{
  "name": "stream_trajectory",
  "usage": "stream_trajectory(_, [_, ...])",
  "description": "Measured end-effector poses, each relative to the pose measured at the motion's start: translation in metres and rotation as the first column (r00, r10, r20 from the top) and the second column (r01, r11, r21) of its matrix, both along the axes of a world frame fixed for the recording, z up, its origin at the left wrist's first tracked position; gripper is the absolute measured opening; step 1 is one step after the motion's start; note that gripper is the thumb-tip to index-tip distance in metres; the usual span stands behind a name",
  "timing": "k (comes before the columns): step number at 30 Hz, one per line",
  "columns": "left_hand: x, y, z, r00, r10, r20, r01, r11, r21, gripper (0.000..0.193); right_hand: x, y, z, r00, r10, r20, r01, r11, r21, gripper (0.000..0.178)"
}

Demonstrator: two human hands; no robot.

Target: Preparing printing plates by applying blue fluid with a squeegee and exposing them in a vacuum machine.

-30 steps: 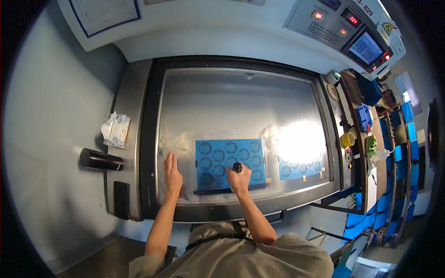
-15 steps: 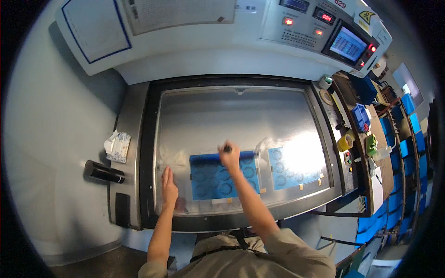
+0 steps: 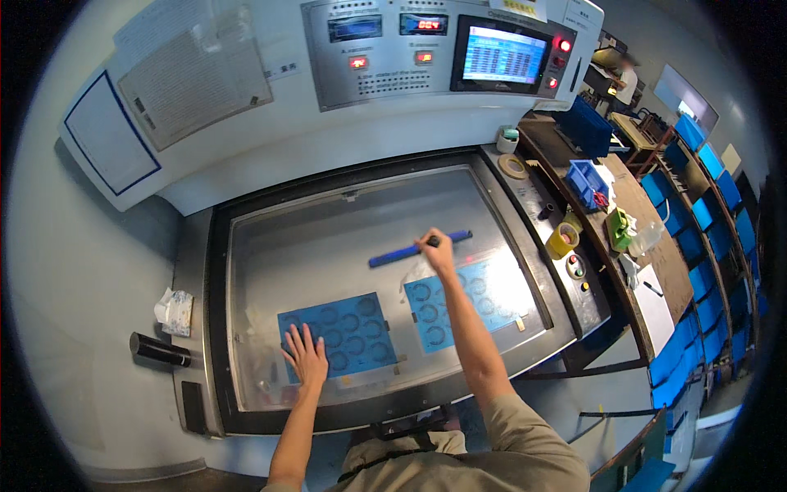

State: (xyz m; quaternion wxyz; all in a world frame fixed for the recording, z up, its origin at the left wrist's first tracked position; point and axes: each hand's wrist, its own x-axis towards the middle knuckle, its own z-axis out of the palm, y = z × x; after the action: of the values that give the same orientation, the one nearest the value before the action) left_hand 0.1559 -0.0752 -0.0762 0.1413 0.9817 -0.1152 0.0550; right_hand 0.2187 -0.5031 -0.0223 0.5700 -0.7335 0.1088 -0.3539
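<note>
My right hand [image 3: 438,255] is closed around the dark handle of a long blue squeegee [image 3: 393,257]. Its bar lies slantwise across the clear cover, just beyond the top edge of the right blue sheet [image 3: 432,316]. My left hand [image 3: 307,357] rests flat, fingers spread, over the left part of the other blue sheet [image 3: 354,334]. Both sheets carry dark ring patterns and have small tape pieces at their edges. They lie side by side in the metal-framed bed [image 3: 287,238], and glare covers part of the right one.
A control panel with a lit screen [image 3: 503,59] overhangs the far side. On the left ledge are a tissue pack [image 3: 175,312], a black cylinder [image 3: 159,350] and a dark flat object [image 3: 193,407]. To the right are a yellow cup [image 3: 562,239], buttons, a blue bin [image 3: 587,184] and a green box [image 3: 618,229].
The squeegee in my right hand has gone from the left sheet to beyond the right one. My left hand has shifted from beside the left sheet onto it, fingers spreading. The view has turned.
</note>
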Motion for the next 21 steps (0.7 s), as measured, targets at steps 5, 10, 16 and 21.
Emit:
stream_trajectory(5, [-0.011,-0.02,-0.003,0.998,0.038,-0.048,-0.03,0.986,0.166,0.06,-0.077,-0.042,-0.028,0.996,-0.019,-0.086,0.029,0.993,0.115,0.032])
stream_trajectory(10, [-0.014,-0.022,0.003,0.996,0.086,-0.025,-0.08,0.979,0.19,0.062,-0.185,-0.006,-0.031,0.866,-0.31,-0.393,0.327,0.945,-0.026,0.025])
stream_trajectory(16, [-0.01,-0.03,0.008,0.996,0.081,-0.045,-0.071,0.98,0.184,0.062,-0.034,-0.034,0.002,0.86,-0.457,-0.228,0.397,0.879,-0.266,0.021])
stream_trajectory(21, [0.0,-0.04,0.005,0.998,0.02,-0.067,-0.008,0.986,0.165,0.061,0.021,-0.064,-0.011,0.948,-0.318,-0.012,0.317,0.946,-0.061,0.024])
